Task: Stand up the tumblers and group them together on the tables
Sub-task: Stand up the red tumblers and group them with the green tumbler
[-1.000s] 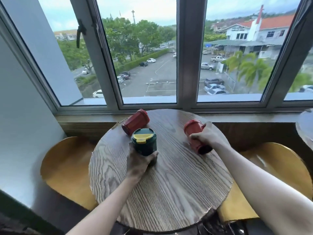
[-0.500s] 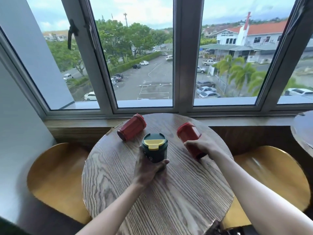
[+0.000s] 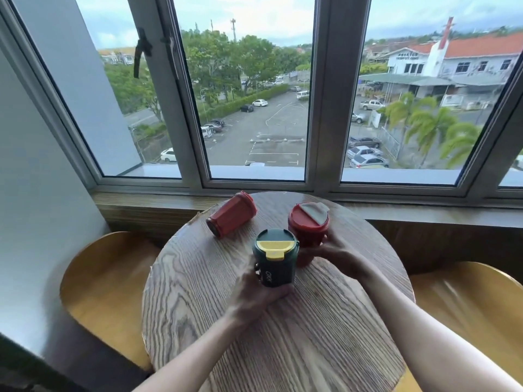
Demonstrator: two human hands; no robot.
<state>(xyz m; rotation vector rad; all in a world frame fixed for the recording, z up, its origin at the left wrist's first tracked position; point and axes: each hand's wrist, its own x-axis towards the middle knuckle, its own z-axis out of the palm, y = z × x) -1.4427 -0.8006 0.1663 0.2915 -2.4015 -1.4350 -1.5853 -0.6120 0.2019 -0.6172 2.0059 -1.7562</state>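
Mid-table (image 3: pixel 283 335), I'm gripping green tumbler (image 3: pixel 275 257) with left hand (image 3: pixel 254 292), right hand (image 3: pixel 336 254) wrapping red tumbler (image 3: pixel 308 224); seating bases flat, touching.

Bright overcast daylight enters through the window (image 3: pixel 254 94) from 12 o'clock; the sky is near blown out. The round table (image 3: pixel 283 335) is lit evenly, with pale sheen along its far rim. Soft shadows fall toward 6 o'clock. Frame lines bow outward at 9 and 3 o'clock from wide-angle distortion. Yellow chairs (image 3: pixel 107 290) smear with motion blur; the centre is fairly sharp.
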